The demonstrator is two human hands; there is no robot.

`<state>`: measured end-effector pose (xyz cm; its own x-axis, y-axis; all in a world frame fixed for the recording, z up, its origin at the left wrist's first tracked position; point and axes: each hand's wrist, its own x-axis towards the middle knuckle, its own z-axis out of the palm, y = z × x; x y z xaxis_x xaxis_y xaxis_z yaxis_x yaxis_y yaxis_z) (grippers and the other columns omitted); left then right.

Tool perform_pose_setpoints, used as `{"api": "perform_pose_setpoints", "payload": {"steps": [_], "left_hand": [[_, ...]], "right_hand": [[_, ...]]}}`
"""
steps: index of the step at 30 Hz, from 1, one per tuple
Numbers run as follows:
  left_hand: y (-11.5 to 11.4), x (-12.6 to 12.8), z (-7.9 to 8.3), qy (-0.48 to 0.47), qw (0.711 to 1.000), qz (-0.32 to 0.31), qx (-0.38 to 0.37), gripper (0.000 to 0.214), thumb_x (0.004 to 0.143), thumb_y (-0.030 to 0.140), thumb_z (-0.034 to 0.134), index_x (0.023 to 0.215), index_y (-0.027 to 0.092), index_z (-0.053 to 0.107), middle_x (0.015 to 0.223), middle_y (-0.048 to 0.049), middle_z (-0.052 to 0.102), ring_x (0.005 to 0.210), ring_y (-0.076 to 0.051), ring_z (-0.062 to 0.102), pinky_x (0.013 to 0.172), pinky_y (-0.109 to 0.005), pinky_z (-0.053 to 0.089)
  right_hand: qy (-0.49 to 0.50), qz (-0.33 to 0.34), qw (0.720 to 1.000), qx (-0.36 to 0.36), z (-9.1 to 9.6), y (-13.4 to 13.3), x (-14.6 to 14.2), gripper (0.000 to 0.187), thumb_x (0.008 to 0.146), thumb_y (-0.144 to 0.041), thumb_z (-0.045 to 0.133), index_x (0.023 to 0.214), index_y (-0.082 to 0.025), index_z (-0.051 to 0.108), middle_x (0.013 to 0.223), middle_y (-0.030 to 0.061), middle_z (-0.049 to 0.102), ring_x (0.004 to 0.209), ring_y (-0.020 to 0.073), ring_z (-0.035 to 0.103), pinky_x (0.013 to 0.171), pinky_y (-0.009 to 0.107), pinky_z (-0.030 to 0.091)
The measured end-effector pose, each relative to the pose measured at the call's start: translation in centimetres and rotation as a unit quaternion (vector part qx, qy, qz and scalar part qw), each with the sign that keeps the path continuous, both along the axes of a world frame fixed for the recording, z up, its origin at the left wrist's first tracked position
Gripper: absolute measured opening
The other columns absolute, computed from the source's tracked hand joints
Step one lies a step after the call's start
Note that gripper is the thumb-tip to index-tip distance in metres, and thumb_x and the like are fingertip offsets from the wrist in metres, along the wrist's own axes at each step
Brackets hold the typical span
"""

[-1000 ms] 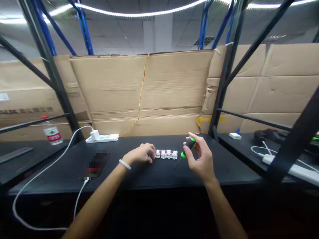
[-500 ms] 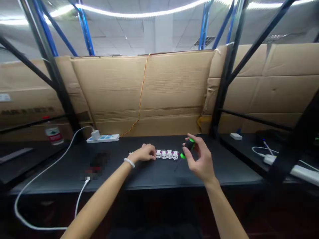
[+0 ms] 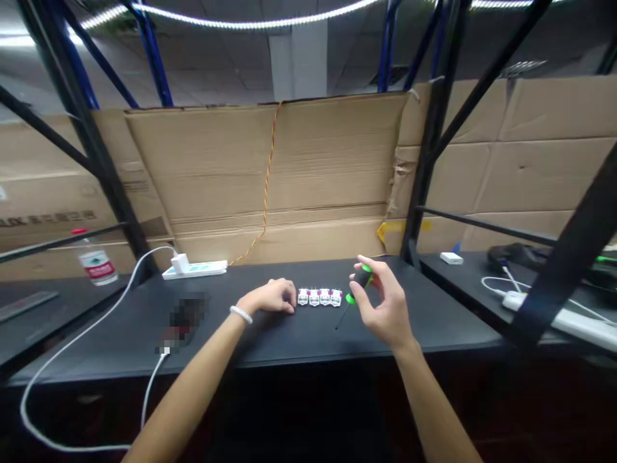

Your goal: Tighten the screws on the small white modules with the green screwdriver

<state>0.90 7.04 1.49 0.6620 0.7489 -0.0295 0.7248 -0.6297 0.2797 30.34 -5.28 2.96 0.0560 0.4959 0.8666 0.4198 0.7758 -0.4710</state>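
A short row of small white pieces with purple parts [image 3: 319, 297] lies on the black tabletop [image 3: 299, 341]. Just left of that row, my left hand [image 3: 276, 296] rests on the table with its fingers curled in. What its fingers hold, if anything, is hidden. To the right of the row, my right hand [image 3: 385, 299] grips a screwdriver [image 3: 359, 281] by its black and green handle. The screwdriver's thin shaft slants down to the left, its tip close to the tabletop and apart from the white pieces.
A white power strip [image 3: 195, 270] with a plugged-in charger lies at the back left. Its white cable [image 3: 103, 315] loops toward a dark blurred object [image 3: 186, 318]. A water bottle [image 3: 98, 260] stands further left. Cardboard [image 3: 328, 173] and black posts [image 3: 429, 154] border the table.
The view has shifted slightly and the ceiling looks darker. Both hands stay in nearly the same places. A bit of white behind my left wrist no longer shows.
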Motion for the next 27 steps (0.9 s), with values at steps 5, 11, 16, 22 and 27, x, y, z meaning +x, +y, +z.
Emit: {"api": "perform_pose_setpoints", "payload": {"steps": [5,11,16,22,27], "left_hand": [[0.0,-0.1,-0.4,-0.003,1.0,-0.002,-0.004,0.003,0.084,0.022,0.083,0.084,0.023,0.08,0.11,-0.0015,0.075,0.11,-0.025,0.067,0.105,-0.037,0.041],[-0.2,0.4,-0.6,0.001,1.0,-0.003,0.014,0.001,0.085,0.024,0.081,0.085,0.024,0.08,0.111,-0.0017,0.075,0.113,-0.025,0.065,0.106,-0.037,0.041],[0.0,0.9,-0.7,0.019,0.999,0.017,0.042,0.005,0.085,0.02,0.076,0.082,0.022,0.078,0.109,-0.0037,0.075,0.115,-0.027,0.064,0.109,-0.041,0.039],[0.3,1.5,-1.1,0.047,0.995,0.052,0.077,0.011,0.08,0.012,0.067,0.077,0.02,0.074,0.103,-0.0074,0.075,0.114,-0.031,0.064,0.108,-0.047,0.041],[0.4,1.7,-1.1,0.055,0.992,0.074,0.082,0.012,0.076,0.009,0.064,0.071,0.019,0.07,0.099,-0.0096,0.075,0.109,-0.032,0.065,0.104,-0.049,0.045]], "right_hand": [[-0.001,0.007,1.0,-0.001,-0.1,0.1,-0.1,0.044,0.098,-0.023,0.068,0.141,-0.027,0.06,0.121,0.0089,0.068,0.101,0.0248,0.075,0.093,0.044,0.063],[-0.006,0.007,1.0,0.0,-0.2,0.1,-0.1,0.045,0.098,-0.023,0.067,0.142,-0.029,0.06,0.121,0.0086,0.068,0.103,0.0255,0.075,0.092,0.044,0.063],[-0.009,0.009,1.0,0.003,-0.1,0.1,-0.2,0.045,0.098,-0.022,0.067,0.142,-0.028,0.06,0.121,0.0085,0.068,0.103,0.0251,0.075,0.093,0.044,0.063],[-0.012,0.012,1.0,-0.001,-0.1,0.0,-0.4,0.044,0.098,-0.023,0.067,0.142,-0.027,0.06,0.121,0.0089,0.068,0.103,0.0255,0.074,0.093,0.044,0.063],[-0.015,0.014,1.0,0.001,0.1,-0.1,-0.5,0.043,0.098,-0.023,0.067,0.14,-0.027,0.061,0.12,0.0092,0.069,0.104,0.0261,0.074,0.092,0.044,0.064]]}}
